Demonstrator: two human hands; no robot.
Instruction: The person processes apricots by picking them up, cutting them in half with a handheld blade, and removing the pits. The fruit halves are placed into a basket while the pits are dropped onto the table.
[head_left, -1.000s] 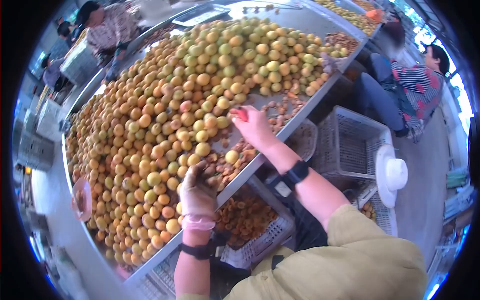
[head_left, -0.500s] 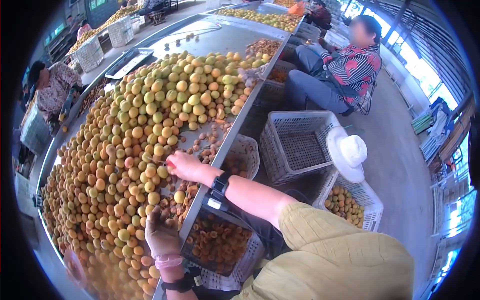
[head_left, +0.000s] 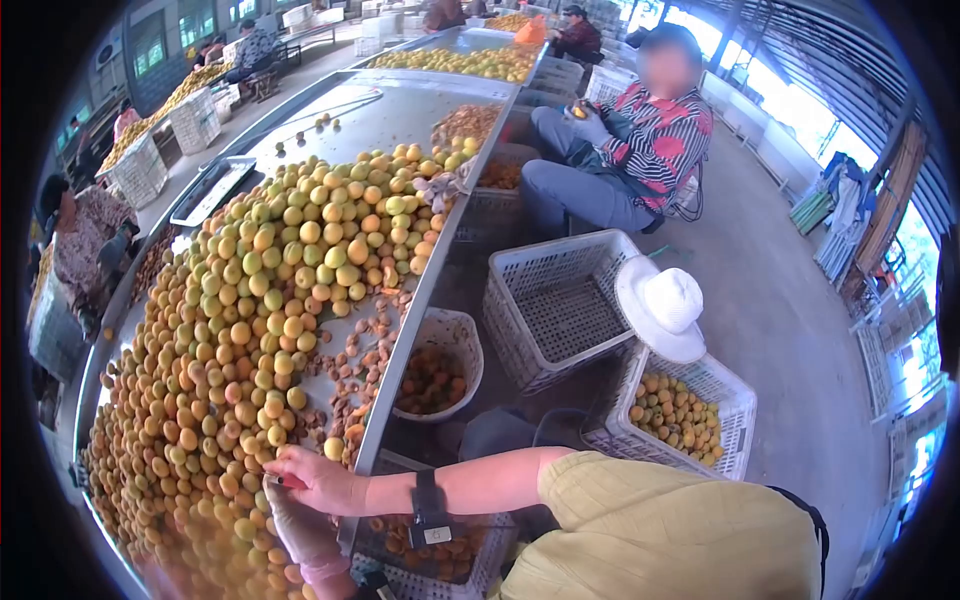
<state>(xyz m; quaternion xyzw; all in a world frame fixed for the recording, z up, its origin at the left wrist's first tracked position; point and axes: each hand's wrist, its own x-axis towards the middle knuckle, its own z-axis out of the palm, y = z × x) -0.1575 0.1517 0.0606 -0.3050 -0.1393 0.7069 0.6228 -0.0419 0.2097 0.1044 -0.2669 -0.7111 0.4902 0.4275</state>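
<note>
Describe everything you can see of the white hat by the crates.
The white hat has a rounded crown and a broad brim, and looks like fabric. It sits tilted, its brim overlapping the edges of an empty-looking crate and a crate of fruit; what supports it beneath is hidden. Nobody is touching it.

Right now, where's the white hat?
In the head view, right of centre: the white hat sits between the empty crate and the crate of fruit, right of the metal table.
</note>
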